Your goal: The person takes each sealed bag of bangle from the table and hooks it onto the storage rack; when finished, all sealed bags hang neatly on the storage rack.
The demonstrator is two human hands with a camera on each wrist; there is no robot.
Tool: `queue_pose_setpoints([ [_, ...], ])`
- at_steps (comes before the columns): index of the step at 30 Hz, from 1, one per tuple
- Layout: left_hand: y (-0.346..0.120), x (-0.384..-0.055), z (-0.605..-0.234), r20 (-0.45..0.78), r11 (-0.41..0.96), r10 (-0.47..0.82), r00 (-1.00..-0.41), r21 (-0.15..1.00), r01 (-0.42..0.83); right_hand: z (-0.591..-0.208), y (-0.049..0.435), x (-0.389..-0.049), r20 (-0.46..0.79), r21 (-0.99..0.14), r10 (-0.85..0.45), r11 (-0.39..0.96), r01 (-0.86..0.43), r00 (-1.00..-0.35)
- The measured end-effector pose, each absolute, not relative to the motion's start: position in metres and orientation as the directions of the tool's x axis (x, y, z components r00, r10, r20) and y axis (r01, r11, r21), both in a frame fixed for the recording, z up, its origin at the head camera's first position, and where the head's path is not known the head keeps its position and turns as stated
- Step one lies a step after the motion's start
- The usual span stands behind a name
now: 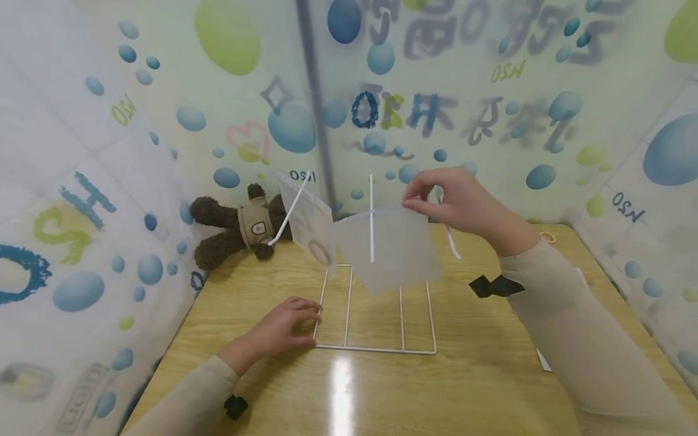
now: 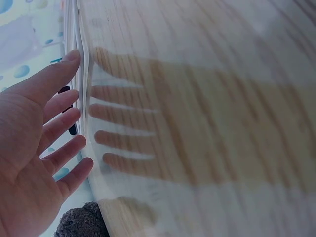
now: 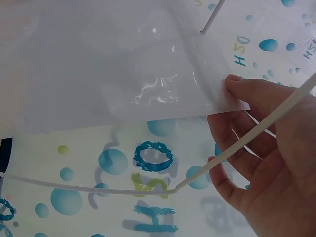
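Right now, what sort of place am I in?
Probably a small indoor workspace, perhaps a makeshift booth: a wood-grain table is hemmed in by bubble-printed sheeting, and a brown stuffed bear lies near its far edge.

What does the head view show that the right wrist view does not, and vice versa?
Only the head view: the left hand at a rectangular white wire base on a yellow wooden table, and a dark brown plush bear in a beige shirt.

Only the right wrist view: the palm of the right hand.

Both: the right hand pinching a translucent plastic sheet, thin white wire, and the pale wall printed with blue bubbles.
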State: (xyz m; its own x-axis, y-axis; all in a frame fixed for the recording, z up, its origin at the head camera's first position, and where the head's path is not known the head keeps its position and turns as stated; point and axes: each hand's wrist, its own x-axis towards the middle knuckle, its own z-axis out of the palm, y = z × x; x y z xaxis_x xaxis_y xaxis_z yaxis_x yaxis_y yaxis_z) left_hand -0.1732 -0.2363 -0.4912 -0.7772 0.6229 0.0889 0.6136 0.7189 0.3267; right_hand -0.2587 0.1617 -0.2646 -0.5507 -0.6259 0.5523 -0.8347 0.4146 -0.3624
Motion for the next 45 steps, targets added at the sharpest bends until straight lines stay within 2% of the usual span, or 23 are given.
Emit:
queue_pose_setpoints([
  [12, -0.239, -0.174, -0.492, 0.14, 0.702, 0.637, -0.758, 0.301, 0.645, -0.272, 0.163, -0.272, 0.52, -0.4, -0.621, 0.43, -0.81, -0.586],
  [19, -0.239, -0.172, -0.496, 0.145, 0.695, 0.641, -0.754, 0.307, 0.65, -0.273, 0.169, -0.268, 0.573, -0.363, -0.61, 0.41, -0.837, -0.547],
  [26, -0.237, -0.173, -0.494, 0.096, 0.717, 0.619, -0.78, 0.336, 0.611, -0.276, 0.196, -0.254, 0.675, -0.286, -0.518, 0.472, -0.834, -0.525],
  [31, -0.238, -0.172, -0.491, 0.079, 0.728, 0.611, -0.788, 0.336, 0.598, -0.289, 0.226, -0.245, 0.673, -0.315, -0.451, 0.542, -0.78, -0.585],
  [37, -0.238, -0.171, -0.491, 0.083, 0.728, 0.612, -0.786, 0.329, 0.602, -0.319, 0.268, -0.243, 0.611, -0.363, -0.392, 0.634, -0.683, -0.688],
  [45, -0.237, -0.171, -0.49, 0.094, 0.722, 0.62, -0.779, 0.321, 0.614, -0.359, 0.321, -0.24, 0.517, -0.413, -0.33, 0.711, -0.568, -0.79],
])
